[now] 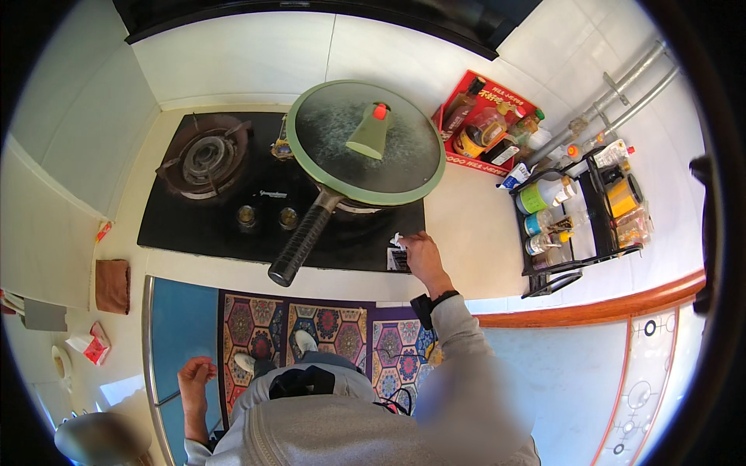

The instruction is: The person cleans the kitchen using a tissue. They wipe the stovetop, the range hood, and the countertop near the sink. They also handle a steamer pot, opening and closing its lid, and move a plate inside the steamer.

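Note:
My right hand (pixel 424 256) is at the front right corner of the black gas hob (pixel 349 244), its fingers pinching a crumpled white tissue (pixel 397 240). Just under the tissue, a label with print (pixel 398 260) lies on the hob's surface. A green-rimmed wok (pixel 303 236) stands over the right burner, its dark handle pointing toward me. Its glass lid (pixel 326 134) is fogged and has a green knob with a red tip (pixel 373 134). Low at the left, my left hand (pixel 197 373) hangs beside my body, loosely curled and holding nothing visible.
The bare left burner (pixel 205 152) has an iron pan support. A red carton (pixel 495 125) of sauce bottles stands against the back wall. To its right is a black rack (pixel 600 233) with several bottles. A brown cloth (pixel 112 285) and a tissue pack (pixel 96 343) lie on the left counter.

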### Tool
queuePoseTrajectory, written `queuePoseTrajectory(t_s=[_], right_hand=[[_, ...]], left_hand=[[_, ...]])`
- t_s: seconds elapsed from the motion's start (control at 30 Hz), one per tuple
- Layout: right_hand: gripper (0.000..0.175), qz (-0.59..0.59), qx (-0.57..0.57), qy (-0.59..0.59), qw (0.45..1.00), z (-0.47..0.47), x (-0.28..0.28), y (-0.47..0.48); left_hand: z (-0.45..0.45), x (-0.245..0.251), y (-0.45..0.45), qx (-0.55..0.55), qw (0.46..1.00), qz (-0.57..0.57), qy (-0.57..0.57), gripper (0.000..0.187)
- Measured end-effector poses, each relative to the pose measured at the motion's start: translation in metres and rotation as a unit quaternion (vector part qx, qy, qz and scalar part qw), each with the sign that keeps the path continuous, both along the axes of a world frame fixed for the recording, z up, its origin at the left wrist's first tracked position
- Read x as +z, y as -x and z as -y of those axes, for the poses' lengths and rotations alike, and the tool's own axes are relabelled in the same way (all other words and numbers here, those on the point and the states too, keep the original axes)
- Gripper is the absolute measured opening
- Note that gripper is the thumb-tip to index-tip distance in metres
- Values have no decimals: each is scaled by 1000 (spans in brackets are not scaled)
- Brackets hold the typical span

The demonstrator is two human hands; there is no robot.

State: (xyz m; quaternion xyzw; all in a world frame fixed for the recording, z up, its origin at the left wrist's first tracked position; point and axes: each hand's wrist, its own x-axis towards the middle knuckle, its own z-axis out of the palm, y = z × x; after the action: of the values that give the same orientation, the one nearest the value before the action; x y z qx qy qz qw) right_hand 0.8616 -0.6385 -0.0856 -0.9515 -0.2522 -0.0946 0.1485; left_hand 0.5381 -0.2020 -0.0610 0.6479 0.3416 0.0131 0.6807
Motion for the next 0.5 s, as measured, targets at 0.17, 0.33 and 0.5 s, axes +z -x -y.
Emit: queuePoseTrajectory(t_s=[0.17,0.33,0.5], right_hand=[[13,-31,2,35,999,-7,2,-14],[4,43,-1,8,999,-12,-8,-22],[6,25,-43,16,999,-16,-18,-34]], left_hand=[[3,4,-2,15,1000,-6,-11,12],[2,6,3,21,1000,-6,-10,12],[0,5,10,26,999,-15,-16,11]])
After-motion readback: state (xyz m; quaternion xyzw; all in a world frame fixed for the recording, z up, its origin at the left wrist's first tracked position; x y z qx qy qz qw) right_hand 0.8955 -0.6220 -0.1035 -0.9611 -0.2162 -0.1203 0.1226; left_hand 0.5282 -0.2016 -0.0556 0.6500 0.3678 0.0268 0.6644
